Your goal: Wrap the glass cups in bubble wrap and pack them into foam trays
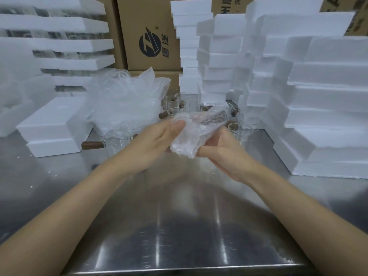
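Note:
Both my hands hold a glass cup wrapped in bubble wrap [196, 132] above the middle of the steel table [179, 216]. My left hand [157, 143] presses the wrap from the left with its thumb on top. My right hand [221, 148] cups the bundle from below and the right; a brown wooden handle shows faintly through the wrap. Several bare glass cups with wooden handles [117, 141] stand behind my hands. A loose heap of bubble wrap sheets [123, 96] lies at the back left. A closed white foam tray [53, 126] sits at the left.
Tall stacks of white foam trays [326, 108] fill the right side and the back middle [217, 56]. More foam layers with glasses between them stand at the far left [59, 44]. Cardboard boxes [147, 36] line the back.

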`<action>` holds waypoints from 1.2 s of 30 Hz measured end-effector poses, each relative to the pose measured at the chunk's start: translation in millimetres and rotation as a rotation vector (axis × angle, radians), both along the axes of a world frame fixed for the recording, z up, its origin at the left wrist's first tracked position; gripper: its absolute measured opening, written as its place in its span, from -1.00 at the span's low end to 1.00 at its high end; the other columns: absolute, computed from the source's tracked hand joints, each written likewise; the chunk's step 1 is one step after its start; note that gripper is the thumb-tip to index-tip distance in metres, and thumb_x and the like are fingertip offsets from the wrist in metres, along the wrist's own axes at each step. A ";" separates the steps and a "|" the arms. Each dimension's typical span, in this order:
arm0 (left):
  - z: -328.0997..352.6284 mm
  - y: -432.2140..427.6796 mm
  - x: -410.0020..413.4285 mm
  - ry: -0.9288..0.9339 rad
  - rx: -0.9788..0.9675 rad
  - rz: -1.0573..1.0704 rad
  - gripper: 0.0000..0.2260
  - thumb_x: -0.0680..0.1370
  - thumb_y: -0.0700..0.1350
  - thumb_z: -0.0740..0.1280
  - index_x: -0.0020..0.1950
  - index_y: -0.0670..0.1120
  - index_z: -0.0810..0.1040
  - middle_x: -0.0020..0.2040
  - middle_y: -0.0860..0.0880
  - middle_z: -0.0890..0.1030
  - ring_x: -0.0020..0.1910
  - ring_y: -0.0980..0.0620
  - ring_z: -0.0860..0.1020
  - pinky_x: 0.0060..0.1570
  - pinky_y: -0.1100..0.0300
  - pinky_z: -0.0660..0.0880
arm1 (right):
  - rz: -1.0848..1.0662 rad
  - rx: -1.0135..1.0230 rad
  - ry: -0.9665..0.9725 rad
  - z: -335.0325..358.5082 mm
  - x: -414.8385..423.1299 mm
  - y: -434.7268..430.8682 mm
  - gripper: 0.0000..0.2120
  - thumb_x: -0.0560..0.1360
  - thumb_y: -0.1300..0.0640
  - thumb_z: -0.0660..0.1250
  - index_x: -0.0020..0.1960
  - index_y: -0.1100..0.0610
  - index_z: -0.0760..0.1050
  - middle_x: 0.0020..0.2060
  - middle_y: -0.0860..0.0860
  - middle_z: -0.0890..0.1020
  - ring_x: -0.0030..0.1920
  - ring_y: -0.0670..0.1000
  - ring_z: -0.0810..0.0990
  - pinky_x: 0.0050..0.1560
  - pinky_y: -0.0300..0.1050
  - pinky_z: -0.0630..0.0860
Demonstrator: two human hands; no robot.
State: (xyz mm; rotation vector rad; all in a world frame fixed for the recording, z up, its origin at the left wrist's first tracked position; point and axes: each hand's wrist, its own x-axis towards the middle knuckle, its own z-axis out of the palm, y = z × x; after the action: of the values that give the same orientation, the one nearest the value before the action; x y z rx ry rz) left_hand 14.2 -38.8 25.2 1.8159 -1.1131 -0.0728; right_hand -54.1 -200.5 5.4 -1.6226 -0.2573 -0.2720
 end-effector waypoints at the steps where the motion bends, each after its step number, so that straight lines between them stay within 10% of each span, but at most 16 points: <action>1: -1.9 -1.0 1.0 -0.070 0.014 0.040 -0.67 0.63 0.09 0.09 -0.27 0.25 0.51 -0.33 0.40 0.54 -0.28 0.42 0.52 -0.29 0.56 0.37 | 0.024 -0.020 0.006 0.0 -1.3 0.5 -0.47 0.38 0.51 0.32 0.31 0.21 0.41 0.23 0.16 0.57 0.27 0.13 0.53 0.34 0.17 0.40; 8: -18.4 -12.7 4.3 -0.195 -0.019 0.311 -0.71 0.62 -0.22 0.20 -0.25 0.05 0.50 -0.51 0.21 0.47 -0.43 0.36 0.43 -0.36 0.47 0.31 | -0.007 -0.125 0.027 -6.9 -1.3 6.9 -0.75 0.55 0.01 0.26 0.22 -0.07 0.54 0.20 -0.07 0.62 0.26 -0.10 0.54 0.38 -0.03 0.38; 13: -22.2 -19.3 -10.5 -0.296 -0.062 0.421 -0.63 0.63 -0.20 0.18 0.45 -0.13 0.38 -0.43 0.21 0.37 -0.40 0.42 0.43 -0.33 0.54 0.30 | -0.281 -0.182 -0.019 -14.7 5.3 8.0 -0.76 0.55 -0.01 0.27 0.16 0.03 0.58 0.05 0.03 0.68 0.12 0.01 0.62 0.20 0.08 0.52; 16: -28.3 -22.4 -18.7 -0.333 -0.034 0.361 -0.51 0.61 0.00 0.21 0.52 -0.14 0.26 0.02 -0.03 0.66 -0.04 0.31 0.48 -0.09 0.65 0.26 | -0.471 -0.205 -0.061 -14.0 6.1 1.9 -0.82 0.58 0.11 0.25 0.00 0.14 0.61 -0.07 0.09 0.70 -0.03 -0.07 0.64 0.00 -0.09 0.55; 20: -30.2 -27.4 -20.3 -0.272 -0.050 0.312 -0.38 0.50 0.17 0.22 0.52 -0.03 0.27 0.48 0.08 0.34 0.38 0.24 0.30 0.32 0.46 0.21 | -0.610 -0.222 -0.051 -12.2 7.5 -5.8 -0.77 0.57 0.17 0.26 -0.08 0.33 0.57 -0.14 0.31 0.64 -0.12 0.22 0.63 -0.11 0.03 0.54; 23: -27.3 -22.2 -15.1 -0.233 -0.010 0.260 -0.43 0.57 0.06 0.25 0.55 0.00 0.18 0.55 0.11 0.18 0.46 0.17 0.25 0.40 0.14 0.30 | -0.615 -0.326 -0.055 -11.8 8.2 -4.5 -0.89 0.51 0.22 0.32 -0.16 0.19 0.59 -0.28 0.07 0.68 -0.22 -0.08 0.65 -0.20 -0.19 0.56; 27: -28.9 -19.9 -10.3 -0.478 0.116 0.231 -0.55 0.61 -0.21 0.22 0.50 -0.16 0.29 0.20 -0.13 0.59 0.12 -0.05 0.55 0.02 0.43 0.29 | -0.594 -0.590 -0.053 -18.4 8.7 -0.6 -0.78 0.46 0.18 0.34 -0.32 -0.01 0.41 -0.46 -0.16 0.52 -0.40 -0.33 0.50 -0.42 -0.46 0.35; 28: -27.7 -20.2 -8.4 -0.470 0.096 0.261 -0.62 0.60 -0.24 0.21 0.43 -0.14 0.41 0.01 -0.09 0.65 -0.03 0.00 0.59 -0.12 0.43 0.31 | -0.554 -0.579 -0.026 -18.5 7.0 0.6 -0.91 0.46 0.10 0.35 -0.17 -0.05 0.46 -0.36 -0.20 0.57 -0.32 -0.37 0.52 -0.36 -0.49 0.39; 30: -24.2 -18.5 -3.6 -0.356 -0.002 0.333 -0.76 0.60 -0.28 0.19 0.09 0.00 0.58 -0.36 0.11 0.53 -0.35 0.19 0.53 -0.35 0.43 0.30 | -0.427 -0.466 0.025 -16.7 5.2 2.7 -0.55 0.44 -0.07 0.38 0.30 -0.08 0.38 0.00 -0.24 0.61 -0.06 -0.33 0.58 -0.05 -0.41 0.50; 33: -22.9 -15.0 2.1 -0.223 -0.177 0.473 -0.62 0.60 -0.30 0.17 -0.32 0.10 0.38 -0.53 0.11 0.34 -0.51 0.24 0.37 -0.46 0.42 0.25 | -0.323 -0.323 0.022 -15.0 4.4 8.6 -0.28 0.40 -0.16 0.35 0.50 -0.11 0.18 0.21 -0.12 0.57 0.03 -0.06 0.61 0.17 0.01 0.54; 36: -27.2 -17.0 -5.6 -0.243 -0.193 0.439 -0.73 0.60 -0.35 0.16 -0.04 -0.06 0.58 -0.46 0.19 0.45 -0.42 0.39 0.43 -0.35 0.53 0.30 | -0.361 -0.413 -0.036 -18.9 5.3 11.4 -0.46 0.51 0.05 0.32 0.46 0.03 0.29 0.08 -0.06 0.62 0.00 -0.11 0.61 0.12 -0.05 0.55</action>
State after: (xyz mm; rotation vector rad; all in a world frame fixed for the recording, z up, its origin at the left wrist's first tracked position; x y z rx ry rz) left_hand 8.6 -55.8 -2.0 1.8841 -0.8262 0.5082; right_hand -48.8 -189.1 -13.5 -2.0740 -0.0437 -0.5512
